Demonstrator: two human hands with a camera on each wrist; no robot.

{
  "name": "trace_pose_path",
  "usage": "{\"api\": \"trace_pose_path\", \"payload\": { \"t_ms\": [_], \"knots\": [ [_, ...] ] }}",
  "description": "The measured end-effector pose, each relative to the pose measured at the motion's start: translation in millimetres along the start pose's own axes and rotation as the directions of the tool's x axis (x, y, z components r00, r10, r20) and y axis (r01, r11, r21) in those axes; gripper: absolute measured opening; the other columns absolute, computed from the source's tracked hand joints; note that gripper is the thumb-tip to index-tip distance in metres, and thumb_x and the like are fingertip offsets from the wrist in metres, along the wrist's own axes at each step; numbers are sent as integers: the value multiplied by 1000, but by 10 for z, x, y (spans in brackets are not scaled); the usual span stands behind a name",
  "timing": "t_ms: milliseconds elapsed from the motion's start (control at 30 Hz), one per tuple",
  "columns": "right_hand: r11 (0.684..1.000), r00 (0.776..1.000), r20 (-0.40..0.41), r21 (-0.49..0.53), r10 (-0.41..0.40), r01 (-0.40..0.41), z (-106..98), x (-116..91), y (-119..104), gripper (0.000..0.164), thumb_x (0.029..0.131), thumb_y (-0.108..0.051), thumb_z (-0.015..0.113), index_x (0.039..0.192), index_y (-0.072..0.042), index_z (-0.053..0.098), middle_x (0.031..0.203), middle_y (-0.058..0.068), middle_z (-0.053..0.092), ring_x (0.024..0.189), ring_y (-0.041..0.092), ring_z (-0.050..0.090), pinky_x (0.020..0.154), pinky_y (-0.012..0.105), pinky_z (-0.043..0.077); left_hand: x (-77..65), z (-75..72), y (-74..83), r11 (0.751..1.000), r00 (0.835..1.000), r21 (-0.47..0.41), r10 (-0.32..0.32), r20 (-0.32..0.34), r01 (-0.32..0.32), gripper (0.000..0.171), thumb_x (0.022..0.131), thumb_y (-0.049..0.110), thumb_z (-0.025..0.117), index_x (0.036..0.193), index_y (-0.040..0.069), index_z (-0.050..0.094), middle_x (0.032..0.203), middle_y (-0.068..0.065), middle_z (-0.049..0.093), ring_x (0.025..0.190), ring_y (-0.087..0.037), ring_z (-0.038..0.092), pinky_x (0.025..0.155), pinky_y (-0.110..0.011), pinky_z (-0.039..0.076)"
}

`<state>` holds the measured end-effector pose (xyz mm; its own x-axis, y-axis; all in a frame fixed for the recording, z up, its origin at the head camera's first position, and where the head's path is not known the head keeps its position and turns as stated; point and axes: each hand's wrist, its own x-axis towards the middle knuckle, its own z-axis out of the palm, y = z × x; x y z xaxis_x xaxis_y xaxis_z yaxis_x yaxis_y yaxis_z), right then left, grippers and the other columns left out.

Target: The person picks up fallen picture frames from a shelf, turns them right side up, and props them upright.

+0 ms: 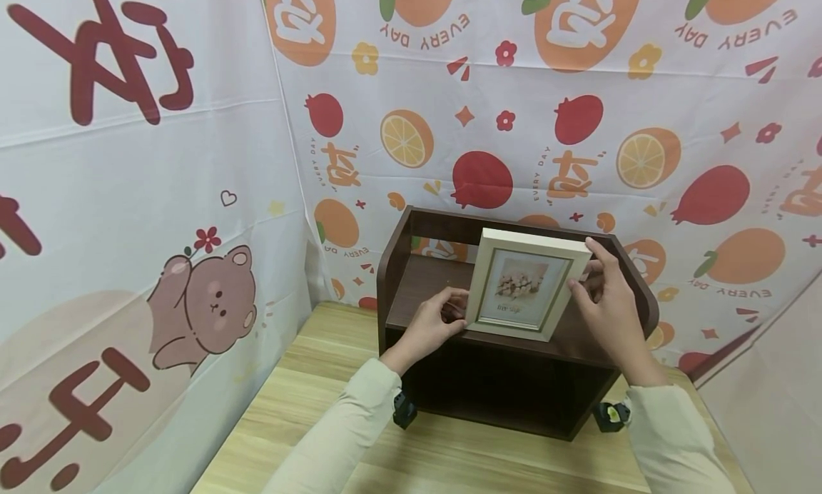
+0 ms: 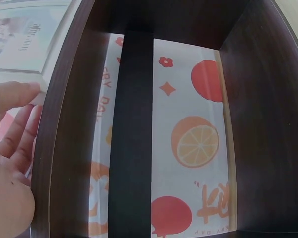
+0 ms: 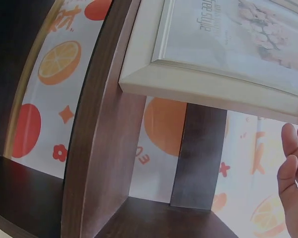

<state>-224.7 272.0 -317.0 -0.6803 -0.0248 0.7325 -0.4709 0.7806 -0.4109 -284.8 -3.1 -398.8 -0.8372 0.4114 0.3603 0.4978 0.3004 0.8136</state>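
Picture frame (image 1: pixel 523 287) stands roughly upright between the fingers of both hands, its picture side towards the person. The left hand (image 1: pixel 427 330) pinches the lower part of the side edge next to it, thumb in front and fingers reaching behind. The right hand (image 1: pixel 606 305) grips the opposite side higher up — index finger at the upper corner, thumb on the front edge, other fingers curled at the back. This low-and-high hold should steer tilt well; a light, even pinch by the rims would keep fingertips off the picture.

Just below the left fingertips, the frame's bottom edge is near the front lip of the dark shelf (image 1: pixel 411 294); whether it bears on the board cannot be told. With so little board before it, a slip forward looks the main risk, so both hands would do best to press back evenly and keep the base level. Behind the fingers and the frame runs the back rail (image 1: pixel 443 226) — and beyond it, the fruit-print cloth (image 1: pixel 424 80).
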Motion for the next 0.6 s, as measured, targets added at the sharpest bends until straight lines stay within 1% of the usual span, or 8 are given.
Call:
{"api": "trace_pose_path", "payload": {
  "t_ms": [100,167,233,333,433,500,600],
  "knots": [
    [1000,1000,1,-29,3,-3,-12,17,-22,69,88,0,65,147,-18,34,96,15,53,72,-9,42,59,13,34,-4,-3,22,1000,1000,6,-5,0,5,44,87,3,68,129,13,56,112,-9,63,94,-19,63,81,-30,51],
    [998,1000,-4,-61,16,-16,-9,32,-37,67,89,-1,65,146,-18,35,94,13,55,71,-6,43,58,17,35,-4,-8,40,1000,1000,14,-10,-1,10,44,87,3,68,128,12,56,112,-9,63,93,-18,63,80,-29,51],
    [995,999,-11,-91,31,-32,2,45,-52,66,89,-2,65,146,-18,35,93,12,56,69,1,46,55,21,36,-4,-10,51,1000,1000,27,-8,-3,8,44,87,4,69,128,12,56,111,-9,63,91,-18,63,78,-27,52],
    [989,998,-25,-137,51,-54,26,62,-81,64,90,-4,64,145,-19,35,93,12,56,67,14,50,51,27,34,-2,-10,62,998,1000,63,-15,-8,16,44,86,7,71,127,14,57,109,-6,65,88,-15,63,75,-25,51],
    [981,998,-32,-186,50,-55,50,79,-106,62,91,-4,63,144,-20,36,95,13,55,67,23,55,48,29,31,-8,-5,68,994,1000,102,-25,-16,26,44,85,10,73,127,17,57,107,-3,66,86,-12,63,72,-25,51],
    [975,999,-39,-219,34,-42,63,94,-118,60,91,-5,63,144,-20,38,94,12,54,66,24,55,47,29,29,-12,-1,75,993,999,116,-31,-24,34,44,85,12,74,126,18,58,106,-1,66,86,-11,63,71,-25,50],
    [966,998,-60,-257,23,-37,80,115,-133,57,92,-7,62,143,-20,39,89,11,53,58,23,49,44,29,26,-17,9,99,991,999,128,-35,-30,39,43,85,13,74,125,19,58,106,0,66,85,-11,63,71,-25,50]
  ]
}}
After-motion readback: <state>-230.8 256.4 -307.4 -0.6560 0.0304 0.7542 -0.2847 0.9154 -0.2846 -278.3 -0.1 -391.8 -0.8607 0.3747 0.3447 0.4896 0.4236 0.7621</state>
